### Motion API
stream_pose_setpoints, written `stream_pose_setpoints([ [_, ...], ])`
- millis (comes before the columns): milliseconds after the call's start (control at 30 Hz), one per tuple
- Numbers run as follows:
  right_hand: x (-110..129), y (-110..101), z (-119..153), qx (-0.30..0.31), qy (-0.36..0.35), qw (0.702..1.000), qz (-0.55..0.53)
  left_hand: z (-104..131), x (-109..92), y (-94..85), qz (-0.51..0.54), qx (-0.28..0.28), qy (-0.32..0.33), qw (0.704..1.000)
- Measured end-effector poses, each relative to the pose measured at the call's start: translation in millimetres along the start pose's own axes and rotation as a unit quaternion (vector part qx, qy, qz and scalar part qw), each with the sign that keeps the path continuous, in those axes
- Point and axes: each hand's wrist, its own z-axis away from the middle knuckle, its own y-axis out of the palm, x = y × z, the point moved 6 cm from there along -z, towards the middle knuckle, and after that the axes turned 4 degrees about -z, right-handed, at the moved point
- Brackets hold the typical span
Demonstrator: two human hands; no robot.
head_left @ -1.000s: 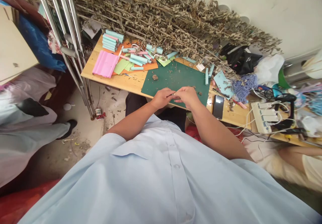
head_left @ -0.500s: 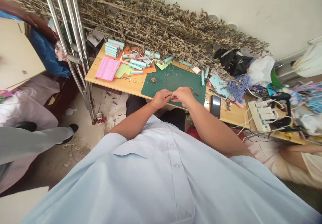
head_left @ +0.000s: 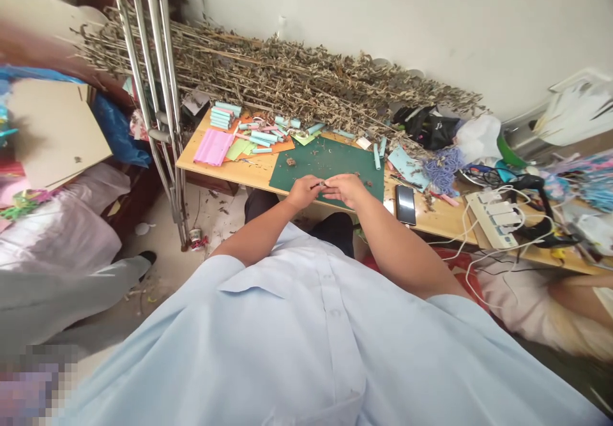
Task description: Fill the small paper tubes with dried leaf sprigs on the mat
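Observation:
My left hand (head_left: pixel 305 192) and my right hand (head_left: pixel 345 188) meet over the front edge of a green cutting mat (head_left: pixel 325 158). Between their fingertips is a small brownish bit (head_left: pixel 322 184), too small to make out well. Both hands have their fingers pinched on it. A clump of dry plant matter (head_left: pixel 290 162) lies on the mat beyond my left hand, with crumbs scattered around. Pale blue paper rolls (head_left: pixel 263 137) lie on orange and green sheets at the back left, beside a pink paper stack (head_left: pixel 214 147).
Dried stalks (head_left: pixel 287 75) line the wall behind the table. A phone (head_left: pixel 405 204), purple cords (head_left: pixel 443 169) and a power strip (head_left: pixel 493 218) lie to the right. Metal crutches (head_left: pixel 160 106) stand at the left; a person's grey trouser leg (head_left: pixel 81 292) shows lower left.
The camera view has shifted, showing more wall. My fingertips have moved slightly, and the small brownish bit between them now shows. My right hand's fingers are straighter.

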Motion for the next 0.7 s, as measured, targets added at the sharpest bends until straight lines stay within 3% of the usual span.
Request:
stream_pose_setpoints([
  [300, -10, 2, -1, -0.022, -0.024, 0.999, -0.028, 2, 1, 0.6, 0.036, 0.002, -0.009, 0.999],
  [700, 6, 5, -10, -0.064, -0.011, 0.993, 0.099, 1, -8, -4.1, 0.063, 0.013, -0.036, 0.997],
])
